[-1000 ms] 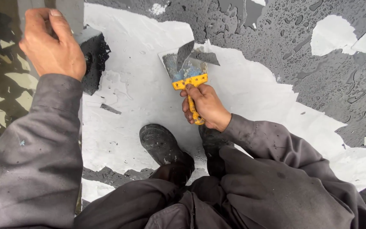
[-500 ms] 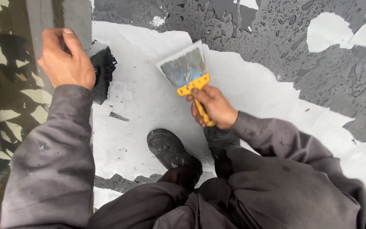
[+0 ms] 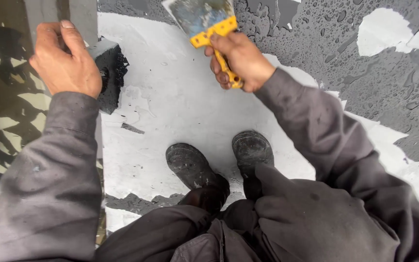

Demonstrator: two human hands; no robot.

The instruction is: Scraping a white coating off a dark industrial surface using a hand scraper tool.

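Note:
My right hand (image 3: 241, 60) grips the yellow handle of a wide-bladed scraper (image 3: 204, 19), whose dirty metal blade points away toward the top edge of the view, over the wet grey coating (image 3: 316, 34). My left hand (image 3: 64, 60) rests on the top of a grey upright post (image 3: 81, 19) at the left. A black block (image 3: 110, 73) sits at the base of that post, just right of my left hand. Bare white floor (image 3: 170, 102) lies between my hands.
My two dark boots (image 3: 219, 162) stand on the white patch. Wet grey coating with white bare spots (image 3: 381, 34) covers the right and far side. A small grey flake (image 3: 132, 128) lies near the block. Peeling mottled surface (image 3: 6, 111) runs along the left.
My right hand has pushed the scraper forward, away from me, from the white patch toward the grey coating at the far edge. My left hand has stayed on the post.

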